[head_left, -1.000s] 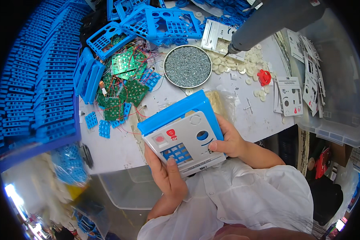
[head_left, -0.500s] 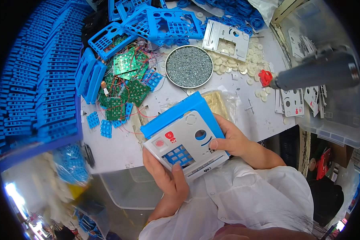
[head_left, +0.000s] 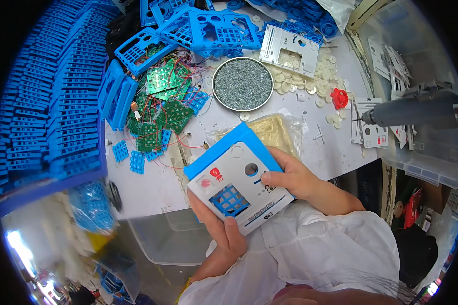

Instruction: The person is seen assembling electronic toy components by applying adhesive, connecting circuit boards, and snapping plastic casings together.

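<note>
L hand [head_left: 221, 233] has slid its thumb clear of the blue grid [head_left: 229, 199], now gripping lower-L edge of white panel [head_left: 235, 170]; R hand [head_left: 296, 178] pinches opp. side. So panel + blue frame [head_left: 216, 152] stay stacked, held approx. over near edge of tabletop [head_left: 336, 152].

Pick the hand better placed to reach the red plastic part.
The right hand, probably: it holds the right side of the white panel, nearer the red plastic part. The left hand holds the panel's lower left, farther away. Both are occupied.
</note>
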